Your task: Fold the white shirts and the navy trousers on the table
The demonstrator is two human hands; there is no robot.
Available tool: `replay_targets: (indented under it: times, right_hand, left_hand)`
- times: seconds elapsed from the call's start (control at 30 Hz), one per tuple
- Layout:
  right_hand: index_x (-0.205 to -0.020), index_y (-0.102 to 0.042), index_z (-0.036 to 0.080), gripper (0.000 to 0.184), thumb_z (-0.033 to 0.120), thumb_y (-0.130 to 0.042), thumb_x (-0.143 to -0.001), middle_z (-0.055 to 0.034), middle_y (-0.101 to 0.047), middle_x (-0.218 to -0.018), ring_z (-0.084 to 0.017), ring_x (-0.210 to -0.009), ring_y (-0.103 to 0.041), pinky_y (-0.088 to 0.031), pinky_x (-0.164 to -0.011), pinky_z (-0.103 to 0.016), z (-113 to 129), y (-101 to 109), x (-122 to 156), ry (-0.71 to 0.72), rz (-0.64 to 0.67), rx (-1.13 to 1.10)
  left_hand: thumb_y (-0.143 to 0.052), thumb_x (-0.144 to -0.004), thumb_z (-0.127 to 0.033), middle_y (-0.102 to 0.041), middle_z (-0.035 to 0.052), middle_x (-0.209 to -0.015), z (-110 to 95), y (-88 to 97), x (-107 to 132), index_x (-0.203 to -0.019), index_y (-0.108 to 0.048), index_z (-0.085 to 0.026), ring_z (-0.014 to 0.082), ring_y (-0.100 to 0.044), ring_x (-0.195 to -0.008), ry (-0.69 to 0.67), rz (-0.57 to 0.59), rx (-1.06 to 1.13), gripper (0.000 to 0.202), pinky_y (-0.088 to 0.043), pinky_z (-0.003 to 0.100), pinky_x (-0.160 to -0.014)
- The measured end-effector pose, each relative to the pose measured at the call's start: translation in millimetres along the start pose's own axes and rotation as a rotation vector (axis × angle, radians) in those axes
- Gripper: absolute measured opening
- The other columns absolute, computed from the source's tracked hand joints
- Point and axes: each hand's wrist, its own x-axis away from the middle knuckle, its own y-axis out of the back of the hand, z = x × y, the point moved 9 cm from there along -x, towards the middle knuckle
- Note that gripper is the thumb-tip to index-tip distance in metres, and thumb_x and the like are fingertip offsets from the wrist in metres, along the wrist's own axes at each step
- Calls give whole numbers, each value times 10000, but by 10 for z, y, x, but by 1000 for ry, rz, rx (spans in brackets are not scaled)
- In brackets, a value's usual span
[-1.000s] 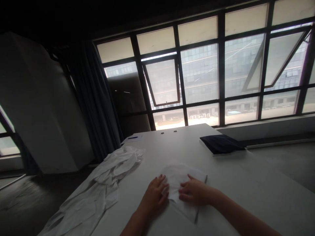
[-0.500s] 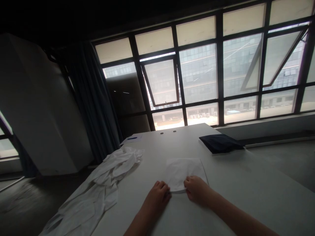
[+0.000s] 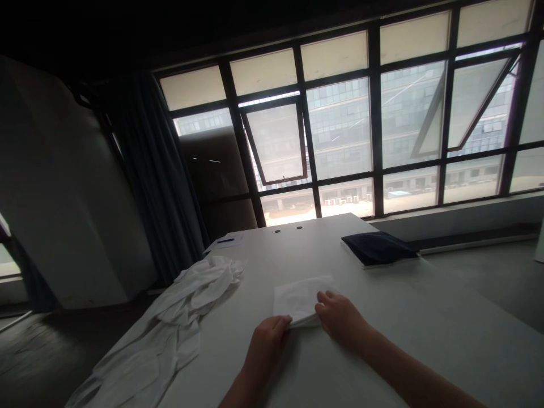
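We see our left hand (image 3: 267,351) and our right hand (image 3: 340,317) at the near side of a white table (image 3: 408,334). Between them lies a folded white cloth (image 3: 300,300), flat and small, with its near edge under our left fingers (image 3: 283,323). Our left hand is curled a bit, and its fingers press on that edge. We cannot tell if they pinch the cloth or only rest on it. Our right hand is open, with its fingers spread, and it lies on the right side of the cloth.

So far, this one cloth is folded into a neat pad. Past our left hand, a long crumpled white cloth (image 3: 170,317) lies in loose heaps over the table's left edge, with no neat folds in it.

Far ahead of our right hand sits a dark blue folded thing (image 3: 378,249), maybe cloth, on a pale flat base. Far ahead of our left hand lies a sheet of paper (image 3: 221,242) with a blue pen (image 3: 225,240) on it. Big windows (image 3: 340,130) stand beyond the table, and a dark curtain (image 3: 157,170) hangs to the left of them. We can read no words, labels or brand names anywhere.
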Motion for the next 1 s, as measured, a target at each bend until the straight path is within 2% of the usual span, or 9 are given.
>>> replay_targets:
  times: [0.1, 0.17, 0.23, 0.3, 0.37, 0.5, 0.67, 0.8, 1.0]
  right_hand:
    - [-1083, -635, 191, 292, 122, -541, -815, -168, -572, -1361, -219, -856, -685, -493, -747, -325, -1, 11, 87, -223, 5, -35]
    - [-1172, -597, 207, 377, 160, -573, -799, -184, -484, -1477, -244, -897, -694, -502, -764, -353, 127, -37, 115, -222, 19, -104]
    - [-1144, -607, 212, 320, 180, -554, -829, -161, -600, -1353, -259, -929, -690, -496, -780, -360, 225, -64, 102, -176, 37, -153]
    - [-1048, -633, 216, 215, 176, -500, -883, -103, -707, -1087, -247, -891, -689, -480, -763, -339, 217, -19, 70, -150, 40, -144]
    - [-984, -642, 221, 185, 174, -478, -912, -59, -709, -962, -225, -846, -684, -456, -731, -307, 141, 114, 39, -132, 16, -103]
    - [-1015, -656, 247, 197, 214, -472, -952, -37, -695, -1013, -180, -844, -668, -406, -688, -261, -9, 535, 43, -86, -91, -99]
    - [-1170, -663, 293, 290, 271, -437, -989, -42, -703, -1037, -183, -869, -658, -396, -708, -268, -131, 991, 152, -64, -182, -145]
    - [-1113, -686, 276, 283, 301, -437, -983, -39, -708, -992, -183, -825, -651, -399, -706, -276, -448, 1324, 283, -115, -232, -141]
    - [-985, -713, 276, 243, 415, -516, -954, -40, -709, -926, -206, -780, -649, -400, -667, -294, -1370, 1736, 320, -226, -266, -52]
  left_hand:
    - [-469, -966, -174, -758, 69, -921, -139, 99, 0, -1127, -632, -216, 233, -729, -811, -72, -91, -23, 233, -591, 342, -719]
    - [-450, -1004, -219, -753, 65, -897, -222, 149, 10, -1130, -622, -216, 222, -727, -782, -109, -133, -9, 213, -587, 324, -699]
    - [-462, -1021, -262, -748, 59, -887, -273, 190, 28, -1117, -617, -221, 213, -724, -777, -137, -169, 16, 187, -582, 312, -700]
    - [-503, -1013, -300, -744, 53, -885, -260, 221, 42, -1095, -615, -226, 208, -719, -777, -131, -199, 56, 157, -578, 308, -704]
    - [-546, -990, -316, -743, 60, -932, -162, 224, 41, -1110, -609, -223, 214, -718, -822, -69, -205, 107, 164, -578, 317, -732]
    - [-559, -952, -285, -736, 75, -1073, 55, 134, 10, -1112, -635, -228, 239, -698, -987, 12, -116, 159, 186, -553, 370, -881]
    - [-572, -931, -277, -744, 33, -937, 256, 49, 30, -1055, -659, -251, 225, -702, -872, 174, -60, 129, 153, -543, 320, -774]
    - [-601, -932, -300, -730, 5, -863, 169, -110, 75, -931, -652, -256, 195, -691, -807, 230, 47, 193, 68, -506, 273, -735]
    - [-531, -966, -291, -707, -5, -793, 212, -271, 83, -835, -635, -241, 172, -663, -765, 270, 123, 239, 175, -453, 246, -703]
